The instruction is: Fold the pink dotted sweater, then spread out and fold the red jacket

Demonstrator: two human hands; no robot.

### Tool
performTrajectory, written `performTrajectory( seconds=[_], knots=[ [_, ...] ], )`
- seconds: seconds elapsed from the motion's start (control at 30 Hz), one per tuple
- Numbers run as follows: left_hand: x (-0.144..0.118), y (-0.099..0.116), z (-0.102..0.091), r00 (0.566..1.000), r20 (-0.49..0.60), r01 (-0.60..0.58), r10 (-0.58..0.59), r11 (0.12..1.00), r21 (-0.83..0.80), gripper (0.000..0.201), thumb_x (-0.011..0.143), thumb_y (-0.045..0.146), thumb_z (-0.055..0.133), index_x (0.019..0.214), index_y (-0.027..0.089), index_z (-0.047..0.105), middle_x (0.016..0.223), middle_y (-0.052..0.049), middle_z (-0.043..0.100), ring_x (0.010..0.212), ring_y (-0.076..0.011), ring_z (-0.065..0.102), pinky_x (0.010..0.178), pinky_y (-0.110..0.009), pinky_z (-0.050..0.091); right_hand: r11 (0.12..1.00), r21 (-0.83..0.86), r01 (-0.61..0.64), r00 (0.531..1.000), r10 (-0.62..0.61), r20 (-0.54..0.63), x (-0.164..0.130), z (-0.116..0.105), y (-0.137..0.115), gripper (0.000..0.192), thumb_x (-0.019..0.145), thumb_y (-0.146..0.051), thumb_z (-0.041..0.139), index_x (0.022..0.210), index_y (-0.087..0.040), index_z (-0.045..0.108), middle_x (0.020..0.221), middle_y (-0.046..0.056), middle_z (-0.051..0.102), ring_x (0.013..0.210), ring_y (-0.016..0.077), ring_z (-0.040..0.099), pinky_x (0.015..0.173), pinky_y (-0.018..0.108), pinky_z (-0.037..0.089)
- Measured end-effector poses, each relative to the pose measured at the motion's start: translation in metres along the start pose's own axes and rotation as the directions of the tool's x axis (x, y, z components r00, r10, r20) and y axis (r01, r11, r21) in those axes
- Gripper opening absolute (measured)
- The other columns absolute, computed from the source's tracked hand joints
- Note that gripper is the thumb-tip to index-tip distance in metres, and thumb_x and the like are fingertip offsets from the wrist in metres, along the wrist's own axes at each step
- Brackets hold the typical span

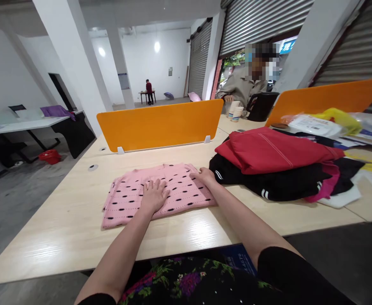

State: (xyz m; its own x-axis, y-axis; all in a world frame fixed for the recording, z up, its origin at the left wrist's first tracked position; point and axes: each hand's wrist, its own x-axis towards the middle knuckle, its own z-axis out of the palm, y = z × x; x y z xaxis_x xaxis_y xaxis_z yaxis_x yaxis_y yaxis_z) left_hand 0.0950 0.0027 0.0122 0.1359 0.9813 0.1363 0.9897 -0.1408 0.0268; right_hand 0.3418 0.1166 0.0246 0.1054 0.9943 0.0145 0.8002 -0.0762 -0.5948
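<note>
Just below the middle of the frame, in the head view, a pink cloth [183, 189] lies folded into a wide rectangle on the pale, wood-grained tabletop [77, 216]; it looks soft and thin, patterned with black dashes and dotted lines. The left grip [155, 196] is spread flat on it, probably to keep it smooth and still. The right grip [206, 177] rests at its right edge; whether it pinches the fabric, I cannot tell. Right of centre, red cloth [265, 151] sits heaped on black clothes [287, 188], seemingly stacked to save room.
</note>
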Motion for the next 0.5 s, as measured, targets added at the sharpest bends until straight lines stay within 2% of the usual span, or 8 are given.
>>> performTrajectory(
  seconds=[0.1,0.17,0.23,0.3,0.37,0.43,0.5],
  knots=[
    [0.002,0.000,0.000,1.000,-0.021,-0.003,0.003,1.000,-0.022,0.058,0.093,0.055,0.024,0.142,0.027,0.038,0.151,-0.007,0.035,0.138,-0.0357,0.027,0.110,-0.059,0.018,0.966,0.251,-0.068,0.974,0.009,0.227,-0.017,-0.007,0.008,0.029,0.059,-0.038,0.078,0.073,-0.015,0.068,0.072,0.007,0.070,0.077,0.0238,0.066,0.068,0.029,0.049],
    [0.001,-0.002,-0.002,0.999,-0.043,-0.016,0.013,0.998,-0.067,0.061,0.093,0.055,0.026,0.144,0.022,0.034,0.152,-0.009,0.034,0.138,-0.0330,0.028,0.111,-0.056,0.020,0.865,0.471,-0.171,0.931,-0.015,0.365,-0.026,-0.008,0.011,0.023,0.058,-0.029,0.078,0.072,-0.015,0.067,0.069,0.006,0.070,0.073,0.0219,0.067,0.067,0.028,0.052],
    [-0.005,-0.006,-0.005,0.996,-0.088,-0.014,0.004,0.994,-0.111,0.060,0.095,0.050,0.025,0.144,0.017,0.032,0.152,-0.011,0.032,0.139,-0.0281,0.029,0.112,-0.050,0.023,0.764,0.590,-0.260,0.903,-0.024,0.429,-0.031,-0.009,0.015,0.020,0.057,-0.023,0.076,0.072,-0.014,0.066,0.068,0.007,0.071,0.070,0.0211,0.067,0.067,0.028,0.053],
    [-0.016,-0.010,-0.007,0.991,-0.137,-0.006,-0.007,0.995,-0.097,0.055,0.096,0.044,0.024,0.141,0.015,0.037,0.152,-0.012,0.032,0.139,-0.0264,0.028,0.112,-0.047,0.026,0.716,0.640,-0.281,0.905,-0.025,0.425,-0.034,-0.012,0.015,0.017,0.058,-0.021,0.074,0.071,-0.013,0.065,0.067,0.008,0.070,0.069,0.0208,0.067,0.067,0.028,0.054],
    [-0.033,-0.014,-0.006,0.988,-0.154,-0.002,-0.003,1.000,-0.028,0.051,0.097,0.041,0.025,0.139,0.017,0.042,0.150,-0.011,0.036,0.138,-0.0298,0.029,0.111,-0.053,0.025,0.698,0.673,-0.246,0.920,-0.052,0.389,-0.038,-0.017,0.010,0.017,0.059,-0.022,0.072,0.072,-0.013,0.065,0.067,0.007,0.070,0.067,0.0202,0.067,0.066,0.028,0.054],
    [-0.049,-0.016,-0.003,0.990,-0.138,-0.014,0.018,0.999,0.032,0.050,0.096,0.040,0.026,0.139,0.020,0.042,0.149,-0.009,0.039,0.137,-0.0325,0.030,0.109,-0.058,0.024,0.701,0.690,-0.183,0.934,-0.096,0.345,-0.043,-0.027,-0.007,0.020,0.059,-0.023,0.072,0.074,-0.014,0.064,0.066,0.006,0.069,0.065,0.0190,0.065,0.064,0.027,0.052],
    [-0.061,-0.015,0.000,0.991,-0.128,-0.019,0.026,0.998,0.056,0.049,0.097,0.040,0.026,0.140,0.023,0.042,0.149,-0.008,0.040,0.136,-0.0324,0.032,0.109,-0.059,0.024,0.688,0.717,-0.112,0.929,-0.183,0.321,-0.051,-0.038,-0.039,0.024,0.059,-0.026,0.072,0.077,-0.014,0.064,0.069,0.005,0.068,0.066,0.0181,0.064,0.063,0.026,0.051]
  ],
)
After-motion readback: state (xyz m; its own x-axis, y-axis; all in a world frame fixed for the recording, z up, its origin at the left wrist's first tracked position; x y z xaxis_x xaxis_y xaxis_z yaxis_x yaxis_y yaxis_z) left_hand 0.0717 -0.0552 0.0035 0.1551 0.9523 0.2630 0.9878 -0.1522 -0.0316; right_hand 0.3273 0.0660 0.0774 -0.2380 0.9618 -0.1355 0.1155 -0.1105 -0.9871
